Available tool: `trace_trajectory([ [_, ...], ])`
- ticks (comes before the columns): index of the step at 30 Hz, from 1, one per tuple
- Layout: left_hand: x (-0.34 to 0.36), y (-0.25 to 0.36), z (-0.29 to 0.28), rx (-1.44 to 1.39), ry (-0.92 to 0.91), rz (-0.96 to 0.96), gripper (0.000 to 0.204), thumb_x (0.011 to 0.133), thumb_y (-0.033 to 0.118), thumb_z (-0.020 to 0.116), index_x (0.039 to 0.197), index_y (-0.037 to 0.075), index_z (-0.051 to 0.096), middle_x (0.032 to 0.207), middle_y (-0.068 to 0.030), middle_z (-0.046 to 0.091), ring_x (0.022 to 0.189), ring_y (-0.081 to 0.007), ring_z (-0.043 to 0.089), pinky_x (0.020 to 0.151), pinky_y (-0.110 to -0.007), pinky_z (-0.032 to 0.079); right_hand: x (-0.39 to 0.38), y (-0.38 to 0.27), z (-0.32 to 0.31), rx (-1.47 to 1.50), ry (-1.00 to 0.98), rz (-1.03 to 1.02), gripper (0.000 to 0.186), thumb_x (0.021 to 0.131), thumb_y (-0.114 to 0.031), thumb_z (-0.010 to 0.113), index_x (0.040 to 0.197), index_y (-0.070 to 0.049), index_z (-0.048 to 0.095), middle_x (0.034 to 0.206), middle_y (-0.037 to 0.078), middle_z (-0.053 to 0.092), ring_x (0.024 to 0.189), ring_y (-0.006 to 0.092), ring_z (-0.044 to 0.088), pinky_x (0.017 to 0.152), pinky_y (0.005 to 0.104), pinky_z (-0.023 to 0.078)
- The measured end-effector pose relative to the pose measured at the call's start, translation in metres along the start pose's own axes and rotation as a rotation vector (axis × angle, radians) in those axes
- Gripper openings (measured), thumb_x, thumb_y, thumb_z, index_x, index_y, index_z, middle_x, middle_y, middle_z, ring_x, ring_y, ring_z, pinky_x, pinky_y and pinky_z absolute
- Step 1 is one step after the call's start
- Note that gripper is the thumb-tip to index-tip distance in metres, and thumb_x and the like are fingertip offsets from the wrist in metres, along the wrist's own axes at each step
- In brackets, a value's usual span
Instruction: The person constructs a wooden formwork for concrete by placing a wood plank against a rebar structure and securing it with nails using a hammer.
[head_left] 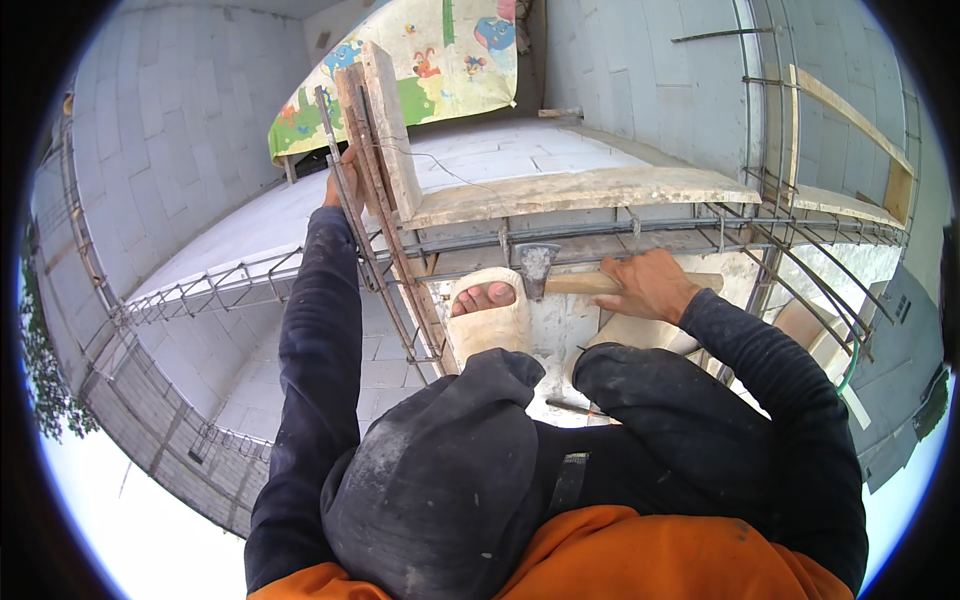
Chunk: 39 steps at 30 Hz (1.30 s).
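My right hand (pixel 650 285) is closed round the wooden handle of a hatchet (pixel 540 265), which lies sideways with its grey metal head pointing left beside my sandalled left foot (pixel 490 300). At the left, my arm reaches forward and my left hand (pixel 345 183) grips the edge of an upright wooden board (pixel 362 125). Steel rods (pixel 335 145) stand in front of that hand and hide part of its fingers. A paler upright plank (pixel 392 140) stands against the right side of the board, with thin wire near it.
A long horizontal plank (pixel 590 193) runs above a rebar cage (pixel 580 228) in front of me. Loose rod ends (pixel 815 280) jut out at the right. Beyond are grey block walls (pixel 640 100) and a cartoon-patterned sheet (pixel 450 65). An open drop with lower walls shows at the left.
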<state>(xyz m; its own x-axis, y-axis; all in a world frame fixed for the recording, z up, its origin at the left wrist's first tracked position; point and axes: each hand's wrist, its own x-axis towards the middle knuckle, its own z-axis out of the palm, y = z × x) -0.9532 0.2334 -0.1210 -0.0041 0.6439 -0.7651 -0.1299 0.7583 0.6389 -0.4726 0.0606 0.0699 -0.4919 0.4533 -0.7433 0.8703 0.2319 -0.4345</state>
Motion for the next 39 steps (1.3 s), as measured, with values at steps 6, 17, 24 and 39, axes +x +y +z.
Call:
trace_trajectory([
  [6, 0.001, -0.003, 0.007, -0.056, 0.064, -0.070, 0.039, 0.112, 0.043, 0.047, 0.123, 0.011, 0.066, 0.107, -0.0040, 0.070, 0.097, -0.0205, 0.066, 0.087, -0.037, 0.054, -0.001, -0.002, 0.001, -0.005, 0.014, 0.007, 0.061, 0.094, -0.061, 0.066, 0.120, -0.006, 0.068, 0.070, 0.018, 0.072, 0.068, 0.0394, 0.073, 0.065, 0.0492, 0.056],
  [17, 0.001, -0.015, 0.009, -0.092, 0.058, -0.122, 0.069, 0.106, 0.064, 0.049, 0.147, 0.008, 0.053, 0.127, -0.0109, 0.066, 0.109, -0.0260, 0.066, 0.096, -0.044, 0.054, -0.008, 0.001, 0.003, -0.017, 0.020, 0.039, 0.058, 0.093, -0.062, 0.065, 0.114, -0.008, 0.069, 0.073, 0.019, 0.073, 0.071, 0.0405, 0.073, 0.070, 0.0520, 0.056],
  [24, -0.001, -0.007, -0.029, -0.031, 0.132, -0.163, 0.063, 0.106, 0.050, 0.057, 0.140, -0.003, 0.056, 0.119, -0.0166, 0.070, 0.098, -0.0302, 0.072, 0.087, -0.046, 0.061, 0.007, -0.006, 0.017, -0.039, 0.117, -0.061, 0.054, 0.092, -0.061, 0.067, 0.109, -0.009, 0.069, 0.071, 0.018, 0.073, 0.071, 0.0402, 0.073, 0.070, 0.0516, 0.056],
  [39, 0.036, -0.038, -0.024, 0.103, -0.078, 0.006, 0.057, 0.108, 0.051, 0.046, 0.141, 0.007, 0.063, 0.131, -0.0169, 0.071, 0.115, -0.0286, 0.069, 0.099, -0.039, 0.052, 0.005, -0.022, 0.008, -0.136, 0.147, -0.019, 0.052, 0.089, -0.059, 0.071, 0.101, -0.009, 0.069, 0.073, 0.019, 0.073, 0.068, 0.0408, 0.073, 0.064, 0.0505, 0.057],
])
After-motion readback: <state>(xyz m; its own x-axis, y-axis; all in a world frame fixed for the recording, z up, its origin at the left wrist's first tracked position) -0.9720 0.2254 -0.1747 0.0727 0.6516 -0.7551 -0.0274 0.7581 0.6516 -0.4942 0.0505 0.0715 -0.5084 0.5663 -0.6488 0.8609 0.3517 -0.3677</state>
